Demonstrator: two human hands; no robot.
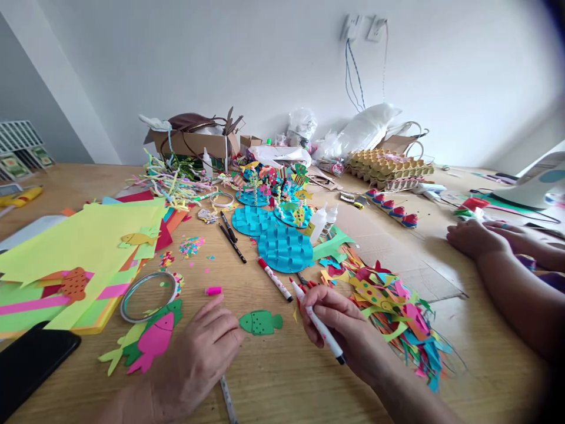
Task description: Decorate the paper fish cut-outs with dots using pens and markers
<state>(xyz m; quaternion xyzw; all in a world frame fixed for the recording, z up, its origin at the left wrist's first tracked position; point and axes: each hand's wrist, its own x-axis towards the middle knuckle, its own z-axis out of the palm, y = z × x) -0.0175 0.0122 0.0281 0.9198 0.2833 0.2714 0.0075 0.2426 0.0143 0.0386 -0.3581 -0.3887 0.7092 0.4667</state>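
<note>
Low over the table, my right hand grips a white felt-tip marker, its reddish tip pointing up and left. My left hand rests on the table, fingertips at the head of a small green paper fish with dark dots and drawn lines. Just beyond its index finger lies a pink marker cap. Another white marker with a red cap lies between the hands and the blue scaled paper disc. Pink and other green and yellow paper fish overlap left of my left hand.
Coloured paper sheets, a tape roll and a black phone lie left. Paper scraps pile right, beside cardboard. Glue bottles stand mid-table. Another person's arms rest at the right. Egg trays are behind.
</note>
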